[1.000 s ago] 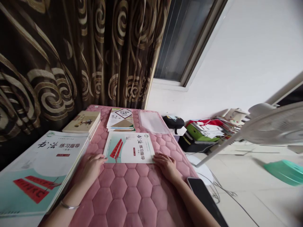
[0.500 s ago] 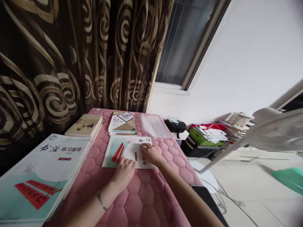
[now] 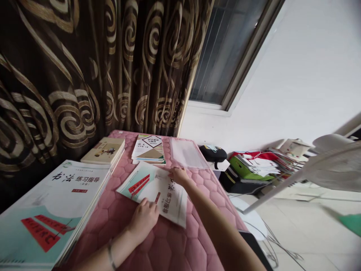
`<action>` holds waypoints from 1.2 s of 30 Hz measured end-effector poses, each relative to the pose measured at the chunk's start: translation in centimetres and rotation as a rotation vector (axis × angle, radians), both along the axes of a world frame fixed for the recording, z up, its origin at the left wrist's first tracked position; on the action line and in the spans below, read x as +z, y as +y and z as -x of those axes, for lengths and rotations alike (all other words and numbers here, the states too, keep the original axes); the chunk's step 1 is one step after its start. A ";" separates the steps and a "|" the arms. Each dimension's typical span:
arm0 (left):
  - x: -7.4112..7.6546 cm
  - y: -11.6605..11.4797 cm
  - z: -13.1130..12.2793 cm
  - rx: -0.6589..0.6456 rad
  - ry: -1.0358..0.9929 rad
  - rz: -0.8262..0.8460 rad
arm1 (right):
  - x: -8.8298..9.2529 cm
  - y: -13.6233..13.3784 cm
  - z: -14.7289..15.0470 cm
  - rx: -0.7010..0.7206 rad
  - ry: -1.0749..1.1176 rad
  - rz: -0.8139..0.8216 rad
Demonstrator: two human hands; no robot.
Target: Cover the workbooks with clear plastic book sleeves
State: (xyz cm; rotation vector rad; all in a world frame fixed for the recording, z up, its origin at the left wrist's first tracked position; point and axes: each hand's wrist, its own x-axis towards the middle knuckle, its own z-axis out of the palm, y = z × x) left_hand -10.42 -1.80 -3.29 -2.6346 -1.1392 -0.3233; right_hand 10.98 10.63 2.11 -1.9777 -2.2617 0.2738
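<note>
Nearest, at left: squared stack of white-and-teal paper booklets [image 3: 59, 199], presumably neat for stability. Left hand [image 3: 145, 217] touches the near edge of a single white-and-teal paper booklet [image 3: 159, 188], askew on the pink quilted surface [image 3: 166, 246]; right hand [image 3: 179, 177] at its far edge. Opposed contacts probably steady limp paper. Grip: pinching or pressing, cannot tell. Beyond: flat translucent plastic sleeve [image 3: 188, 153], contents indiscernible; black rounded case [image 3: 211, 154], contents hidden.

At centre, one left hand [image 3: 145, 218], one right hand [image 3: 179, 176] and one booklet [image 3: 159, 184]; from lower left towards centre, three book piles [image 3: 76, 195]; right of centre, one translucent folder [image 3: 188, 154] and one black case [image 3: 213, 154]; far right, one fan [image 3: 335, 165]
</note>
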 end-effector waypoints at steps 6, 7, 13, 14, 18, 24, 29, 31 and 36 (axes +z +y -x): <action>2.0 -2.4 6.4 0.201 -0.136 0.055 | -1.2 -6.7 -2.3 -0.008 0.169 0.142; 2.3 -2.2 6.9 0.233 -0.154 0.070 | -1.7 -7.7 -2.3 -0.025 0.223 0.152; 3.4 2.0 7.8 0.304 -0.234 0.026 | -4.0 -9.8 -1.3 -0.227 0.706 0.067; 3.5 3.0 7.7 0.309 -0.252 0.009 | -4.1 -9.5 -1.1 -0.253 0.714 0.049; 4.0 6.6 7.2 0.357 -0.277 -0.013 | -3.9 -8.0 -0.6 -0.321 0.674 0.013; 3.6 9.2 6.7 0.313 -0.228 0.090 | -3.7 -7.2 -0.3 -0.379 0.553 -0.037; 3.3 8.9 6.6 0.316 -0.182 0.128 | -3.7 -8.3 0.2 -0.326 0.383 -0.082; 3.7 8.7 6.7 0.309 -0.144 0.146 | -3.9 -8.6 0.2 -0.312 0.322 -0.096; 5.3 7.2 6.3 0.350 -0.071 0.171 | -4.0 -9.0 0.2 -0.236 0.173 -0.220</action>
